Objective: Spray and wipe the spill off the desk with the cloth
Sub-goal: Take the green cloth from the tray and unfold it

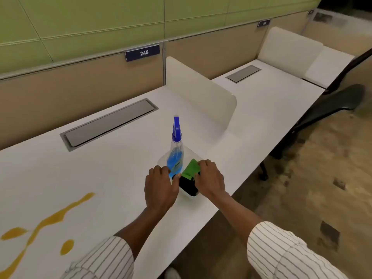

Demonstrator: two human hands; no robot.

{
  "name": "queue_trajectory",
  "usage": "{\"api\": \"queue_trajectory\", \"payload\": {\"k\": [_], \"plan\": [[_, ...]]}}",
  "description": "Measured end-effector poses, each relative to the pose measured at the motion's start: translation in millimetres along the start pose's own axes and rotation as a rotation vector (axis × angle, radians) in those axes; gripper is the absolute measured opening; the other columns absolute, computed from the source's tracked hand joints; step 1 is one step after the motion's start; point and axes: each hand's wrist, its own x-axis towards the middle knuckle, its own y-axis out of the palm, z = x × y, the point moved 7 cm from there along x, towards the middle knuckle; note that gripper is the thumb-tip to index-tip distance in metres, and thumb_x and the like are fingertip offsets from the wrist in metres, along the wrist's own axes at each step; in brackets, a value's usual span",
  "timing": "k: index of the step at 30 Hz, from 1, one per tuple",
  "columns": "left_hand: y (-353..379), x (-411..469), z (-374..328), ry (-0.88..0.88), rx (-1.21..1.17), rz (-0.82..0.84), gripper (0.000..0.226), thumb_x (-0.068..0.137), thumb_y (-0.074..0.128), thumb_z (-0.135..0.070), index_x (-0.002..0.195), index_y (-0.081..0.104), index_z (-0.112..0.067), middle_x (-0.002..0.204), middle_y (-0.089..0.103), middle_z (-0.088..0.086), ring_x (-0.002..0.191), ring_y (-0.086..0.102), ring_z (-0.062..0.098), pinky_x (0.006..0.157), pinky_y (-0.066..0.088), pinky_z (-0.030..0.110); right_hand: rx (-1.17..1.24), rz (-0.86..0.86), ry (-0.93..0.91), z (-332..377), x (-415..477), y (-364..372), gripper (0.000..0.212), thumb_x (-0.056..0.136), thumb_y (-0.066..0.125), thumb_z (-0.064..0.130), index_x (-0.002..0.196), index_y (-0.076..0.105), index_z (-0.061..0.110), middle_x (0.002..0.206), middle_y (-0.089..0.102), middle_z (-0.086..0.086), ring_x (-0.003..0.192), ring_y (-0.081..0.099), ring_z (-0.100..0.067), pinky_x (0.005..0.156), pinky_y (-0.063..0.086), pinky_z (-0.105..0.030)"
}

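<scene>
From the head view, the long white desk (104, 178) runs from the near left to the far right, its near edge cutting diagonally just beside the person's forearms. A rounded cream divider panel (201, 91) stands upright across the desk to the far right of the hands, and a grey recessed cable hatch (109, 122) lies along the far side. Between the hatch and the hands the desk surface is bare. The yellow-orange liquid spill (46, 220) spreads in streaks and blobs over the near left of the desk, well apart from the hands.

A clear plastic tray (193, 153) sits close to the near edge. In it stands an upright clear spray bottle with blue liquid and a blue trigger head (175, 150), and just right of it lies the folded green and black cloth (188, 176).

Both arms reach forward in rolled striped sleeves. The left hand (160, 187) lies palm down at the tray's left side, fingers curled by the bottle's base; whether its grip closes on anything cannot be told. The right hand (209, 179) rests on the cloth, fingers curled over its green fold, grip narrow around the cloth.
</scene>
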Motion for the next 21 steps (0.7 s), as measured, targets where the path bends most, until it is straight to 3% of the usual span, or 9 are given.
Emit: {"api": "queue_trajectory", "payload": {"k": [5, 9, 12, 18, 21], "plan": [[12.3, 8.3, -2.9, -0.109, 0.095, 0.096, 0.053, 0.106, 0.057, -0.067, 0.127, 0.068, -0.019, 0.121, 0.066, 0.002, 0.113, 0.06, 0.018, 0.091, 0.058, 0.032, -0.104, 0.021, 0.038, 0.1, 10.9, 12.1, 0.04, 0.09, 0.071, 0.025, 0.125, 0.055, 0.013, 0.12, 0.065, -0.008, 0.11, 0.061, -0.026, 0.077, 0.05, -0.034], [21.1, 10.5, -2.5, -0.167, 0.101, 0.143, 0.056, 0.099, 0.063, -0.073, 0.122, 0.068, -0.022, 0.122, 0.063, 0.001, 0.118, 0.059, 0.018, 0.091, 0.059, 0.031, -0.14, 0.048, 0.057, 3.8, 19.5, 20.0, 0.048, 0.091, 0.076, 0.033, 0.128, 0.053, 0.014, 0.123, 0.065, -0.008, 0.113, 0.059, -0.026, 0.084, 0.054, -0.034], [24.1, 13.8, -0.2, -0.196, 0.077, 0.134, 0.051, 0.096, 0.076, -0.065, 0.123, 0.073, -0.022, 0.123, 0.064, 0.001, 0.118, 0.059, 0.018, 0.088, 0.057, 0.029, -0.153, 0.046, 0.043, 6.9, 23.0, 21.6, 0.054, 0.091, 0.077, 0.036, 0.132, 0.052, 0.013, 0.124, 0.065, -0.009, 0.113, 0.061, -0.026, 0.087, 0.055, -0.033], [17.2, 16.8, 5.1, -0.325, -0.151, 0.075, 0.045, 0.086, 0.093, -0.051, 0.116, 0.085, -0.019, 0.12, 0.068, 0.002, 0.114, 0.065, 0.02, 0.082, 0.057, 0.028, -0.038, -0.041, 0.105, -0.4, 26.2, -5.3, 0.026, 0.093, 0.068, 0.028, 0.114, 0.059, 0.016, 0.104, 0.07, -0.005, 0.089, 0.063, -0.023, 0.065, 0.044, -0.032], [5.3, 11.9, 4.2, -0.347, -0.288, 0.027, 0.043, 0.081, 0.097, -0.051, 0.106, 0.086, -0.018, 0.115, 0.068, 0.002, 0.11, 0.066, 0.021, 0.079, 0.053, 0.028, 0.089, -0.138, 0.125, -1.3, 20.2, -27.1, 0.03, 0.089, 0.071, 0.027, 0.117, 0.063, 0.018, 0.095, 0.071, -0.001, 0.077, 0.059, -0.018, 0.059, 0.041, -0.027]]}}
